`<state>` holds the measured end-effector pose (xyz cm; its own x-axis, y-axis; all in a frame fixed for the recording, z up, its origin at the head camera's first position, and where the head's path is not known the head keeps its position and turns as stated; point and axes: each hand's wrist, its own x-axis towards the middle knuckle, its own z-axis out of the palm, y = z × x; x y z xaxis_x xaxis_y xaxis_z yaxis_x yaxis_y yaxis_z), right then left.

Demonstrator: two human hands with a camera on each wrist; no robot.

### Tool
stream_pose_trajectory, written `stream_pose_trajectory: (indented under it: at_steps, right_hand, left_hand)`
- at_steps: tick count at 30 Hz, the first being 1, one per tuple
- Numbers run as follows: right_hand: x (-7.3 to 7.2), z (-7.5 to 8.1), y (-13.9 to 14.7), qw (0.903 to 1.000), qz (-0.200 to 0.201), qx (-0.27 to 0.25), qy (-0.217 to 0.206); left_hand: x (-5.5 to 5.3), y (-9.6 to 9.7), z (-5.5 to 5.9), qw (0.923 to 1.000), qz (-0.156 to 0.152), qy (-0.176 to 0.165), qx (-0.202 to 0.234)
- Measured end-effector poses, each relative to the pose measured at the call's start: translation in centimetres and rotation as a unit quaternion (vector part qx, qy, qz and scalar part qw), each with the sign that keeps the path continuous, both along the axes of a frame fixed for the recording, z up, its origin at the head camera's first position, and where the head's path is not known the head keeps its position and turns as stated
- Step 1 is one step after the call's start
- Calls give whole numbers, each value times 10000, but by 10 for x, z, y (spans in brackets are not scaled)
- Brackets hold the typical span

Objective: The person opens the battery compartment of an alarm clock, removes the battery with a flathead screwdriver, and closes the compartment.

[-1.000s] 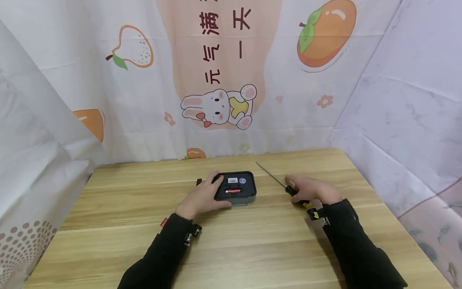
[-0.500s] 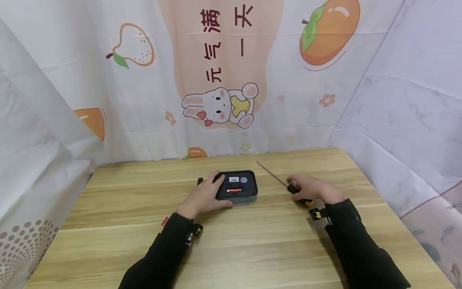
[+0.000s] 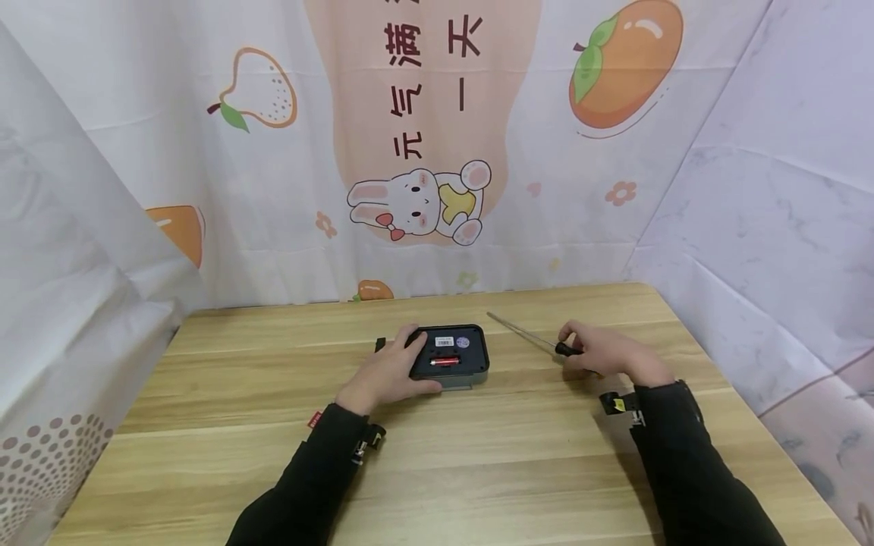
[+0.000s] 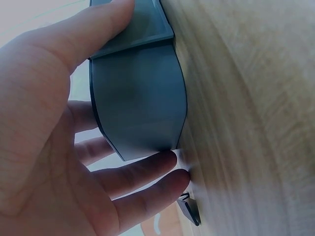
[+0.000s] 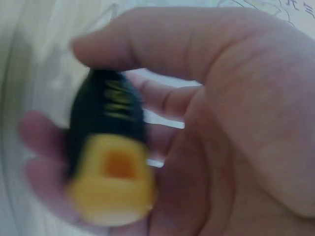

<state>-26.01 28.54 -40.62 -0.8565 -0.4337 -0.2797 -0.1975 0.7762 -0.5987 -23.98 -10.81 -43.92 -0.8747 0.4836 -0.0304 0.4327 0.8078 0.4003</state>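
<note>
My left hand (image 3: 385, 374) grips the left end of a black and grey box-shaped device (image 3: 471, 356), which lies on the table with its back up. In that back sits a red battery (image 3: 445, 362), beside a white label and a round purple sticker. The left wrist view shows thumb and fingers around the device's grey end (image 4: 140, 98). To the right, my right hand (image 3: 608, 355) holds a screwdriver (image 3: 568, 349) by its black and yellow handle (image 5: 108, 132), fingers curled round it. Its metal shaft points up and left, toward the space behind the device.
A small black piece (image 3: 379, 344) lies just left of the device, partly behind my left hand. A red tag (image 3: 314, 419) shows beside the left sleeve. The wooden table (image 3: 492, 470) ends at a printed cloth curtain (image 3: 273, 189) behind, with more cloth at both sides.
My right hand has shifted a little to the right with the screwdriver, whose handle now shows less in the head view. The left hand and the device stay put.
</note>
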Motion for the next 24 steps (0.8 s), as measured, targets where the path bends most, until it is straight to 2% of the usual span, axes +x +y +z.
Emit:
stream_pose_trajectory:
  at_steps: [2,4,9,16,20,24]
  right_hand:
    - [-1,2,3,9996,-60,-266,45]
    - [-3,3,5,9986,-47,-422,306]
    - [-7,3,6,9925,20,-391,1159]
    - [-6,10,0,9819,-290,-466,1815]
    - [-6,13,-1,9755,-416,-520,2096]
    - [-6,13,-3,9732,-634,-552,2141]
  left_hand:
    - [0,0,0,10000,-3,2,15]
    - [0,0,0,10000,1,0,25]
    - [0,0,-1,10000,-1,9,24]
    - [0,-2,-2,9998,-104,79,176]
    - [0,-3,-3,9997,-137,103,199]
    - [0,-3,-3,9997,-144,92,181]
